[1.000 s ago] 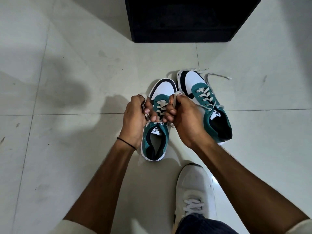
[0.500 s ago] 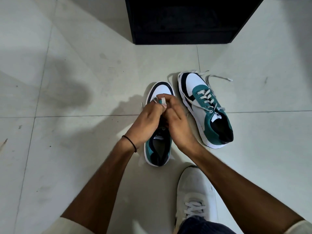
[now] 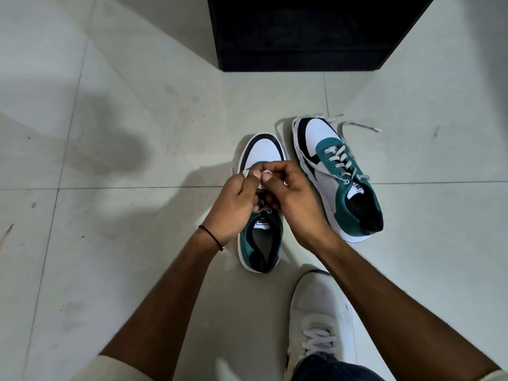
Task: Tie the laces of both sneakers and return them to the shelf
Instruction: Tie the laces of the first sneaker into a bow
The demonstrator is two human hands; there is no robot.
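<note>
Two teal, white and black sneakers stand on the pale tiled floor. The left sneaker (image 3: 261, 243) points away from me, its lace area hidden under my hands. My left hand (image 3: 233, 207) and my right hand (image 3: 294, 199) meet above its tongue, each pinching a piece of its white lace (image 3: 265, 171). The right sneaker (image 3: 338, 177) lies just to the right, angled, with its loose laces (image 3: 360, 126) trailing on the floor past the toe.
A black shelf unit (image 3: 302, 34) stands on the floor straight ahead, beyond the sneakers. My own foot in a white shoe (image 3: 316, 320) rests at the bottom right, close behind the left sneaker. Grey tile floor (image 3: 110, 243) spreads to both sides.
A second ago my hands were apart, pulling the lace ends outward. They have come together over the left sneaker's tongue and now work the lace between the fingertips. The right sneaker has not moved.
</note>
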